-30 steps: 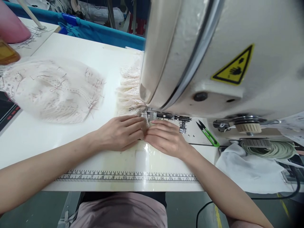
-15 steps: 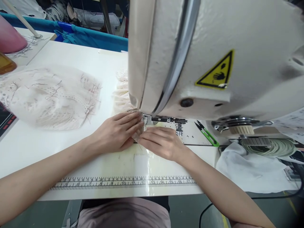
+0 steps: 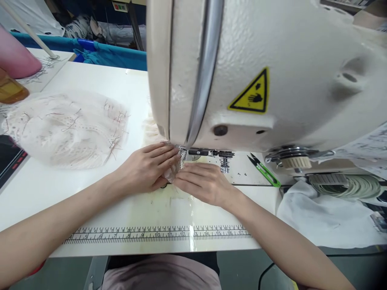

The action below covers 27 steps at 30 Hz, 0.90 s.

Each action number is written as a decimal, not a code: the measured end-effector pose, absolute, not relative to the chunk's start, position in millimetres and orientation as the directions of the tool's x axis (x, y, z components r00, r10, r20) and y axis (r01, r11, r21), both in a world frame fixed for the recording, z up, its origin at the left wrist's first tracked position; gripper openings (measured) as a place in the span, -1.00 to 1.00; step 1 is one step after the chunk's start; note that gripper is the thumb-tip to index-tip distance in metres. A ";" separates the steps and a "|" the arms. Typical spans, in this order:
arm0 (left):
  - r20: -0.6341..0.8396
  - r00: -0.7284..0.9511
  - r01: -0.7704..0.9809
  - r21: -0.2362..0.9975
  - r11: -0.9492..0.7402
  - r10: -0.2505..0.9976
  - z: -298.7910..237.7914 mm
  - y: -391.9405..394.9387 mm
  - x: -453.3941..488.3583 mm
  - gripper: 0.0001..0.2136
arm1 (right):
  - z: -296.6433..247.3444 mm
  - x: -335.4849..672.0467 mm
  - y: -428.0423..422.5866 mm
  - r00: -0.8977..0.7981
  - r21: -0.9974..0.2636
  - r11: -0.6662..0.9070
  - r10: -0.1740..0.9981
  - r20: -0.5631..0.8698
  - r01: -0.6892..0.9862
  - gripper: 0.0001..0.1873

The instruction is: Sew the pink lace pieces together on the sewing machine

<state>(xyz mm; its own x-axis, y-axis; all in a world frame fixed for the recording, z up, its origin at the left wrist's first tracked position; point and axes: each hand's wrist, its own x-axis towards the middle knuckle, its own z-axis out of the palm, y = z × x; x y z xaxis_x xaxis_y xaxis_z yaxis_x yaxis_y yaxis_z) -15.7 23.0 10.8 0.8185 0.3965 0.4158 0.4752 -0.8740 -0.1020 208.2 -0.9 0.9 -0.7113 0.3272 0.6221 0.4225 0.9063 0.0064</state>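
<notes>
My left hand [image 3: 147, 168] and my right hand [image 3: 203, 183] lie side by side on the white table, fingertips meeting just in front of the presser foot [image 3: 193, 152] of a big cream sewing machine [image 3: 260, 76]. Between the fingertips they pinch a small piece of pale lace [image 3: 178, 165], fingers pressed together. Most of that piece is hidden under the fingers and the machine head. A strip of sewn lace [image 3: 150, 129] runs away behind the needle, largely covered by the machine.
A heap of pale lace pieces [image 3: 66, 129] with loose dark threads lies at the left. Green thread snips [image 3: 263, 170] rest right of the needle. White cloth [image 3: 320, 217] and coiled cord [image 3: 347, 186] sit at the right. A printed ruler [image 3: 157, 233] lines the table's front edge.
My head has come closer and moved right, so the machine head fills more of the view. Both hands have stayed at the presser foot, edging slightly left with the lace.
</notes>
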 end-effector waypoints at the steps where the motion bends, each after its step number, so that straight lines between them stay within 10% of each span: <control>1: 0.414 0.819 0.476 -0.103 -0.873 0.398 11.1 22.7 -15.1 -0.64 | 1.0 208.5 -0.8 -0.710 0.003 0.906 0.330 0.621 0.424 -0.92; 27: 0.278 0.819 0.550 -0.132 -0.824 0.502 5.8 16.7 -13.0 -0.54 | 6.0 228.2 3.7 -0.722 -0.051 0.831 0.510 0.466 0.554 -0.81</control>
